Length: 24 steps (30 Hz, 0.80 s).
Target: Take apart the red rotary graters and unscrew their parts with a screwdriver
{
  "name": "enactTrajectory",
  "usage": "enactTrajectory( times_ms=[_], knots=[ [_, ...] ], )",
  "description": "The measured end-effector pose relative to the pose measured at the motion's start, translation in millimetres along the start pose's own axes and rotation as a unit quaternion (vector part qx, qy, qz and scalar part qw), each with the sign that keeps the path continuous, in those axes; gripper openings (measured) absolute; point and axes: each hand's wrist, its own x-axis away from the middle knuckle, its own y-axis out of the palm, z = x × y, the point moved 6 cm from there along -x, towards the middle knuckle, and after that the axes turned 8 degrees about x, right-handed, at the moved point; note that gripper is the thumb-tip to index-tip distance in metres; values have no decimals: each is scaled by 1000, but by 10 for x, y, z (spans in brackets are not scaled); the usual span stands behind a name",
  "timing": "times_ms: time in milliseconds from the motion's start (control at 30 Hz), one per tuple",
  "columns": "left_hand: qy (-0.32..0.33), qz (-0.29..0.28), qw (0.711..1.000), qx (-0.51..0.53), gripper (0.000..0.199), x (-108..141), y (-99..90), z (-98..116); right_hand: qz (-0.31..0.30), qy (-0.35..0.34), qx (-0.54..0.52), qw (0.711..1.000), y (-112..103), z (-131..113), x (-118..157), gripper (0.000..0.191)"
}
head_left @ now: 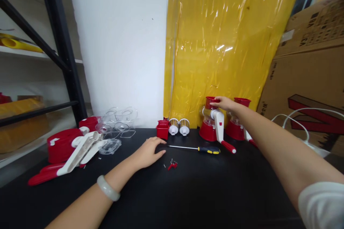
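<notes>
My right hand (pixel 223 103) reaches out to the back right and grips the red hopper of a hand-cranked rotary grater (pixel 207 131), which stands upright with its crank handle slanting down. My left hand (pixel 150 153) rests on the black table with thumb and fingers apart, holding nothing. Close to its fingertips lies the tip of a screwdriver (pixel 208 149) with a dark blue and yellow handle. Small screws (pixel 175 162) and a little red plastic part (pixel 172 166) lie in front. A second rotary grater (pixel 235 128) stands behind my right forearm.
Red hoppers (pixel 162 131) and two grater drums (pixel 184 127) stand at the back middle. On the left lie red grater bases (pixel 63 145), white-and-red crank handles (pixel 77 152) and clear plastic parts (pixel 122 126). A cardboard box (pixel 309 68) and white cable (pixel 305 132) are at right.
</notes>
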Motion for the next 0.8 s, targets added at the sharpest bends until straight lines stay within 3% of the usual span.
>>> enactTrajectory(
  times_ms=[200,400,633,700,800],
  knots=[
    [4,6,1000,-4,32,0,6,-41,14,-22,24,999,-119,-9,40,30],
    [18,15,1000,4,32,-19,-8,-35,33,-38,44,998,-456,-135,105,39],
    [53,22,998,30,29,-44,-50,73,71,-91,101,988,-991,-776,443,52],
    [66,35,995,62,30,-71,-97,174,72,-97,147,982,-1057,-1004,615,53],
    [60,62,986,144,33,-155,-213,417,63,-50,202,976,-1044,-1228,873,50]
  ],
)
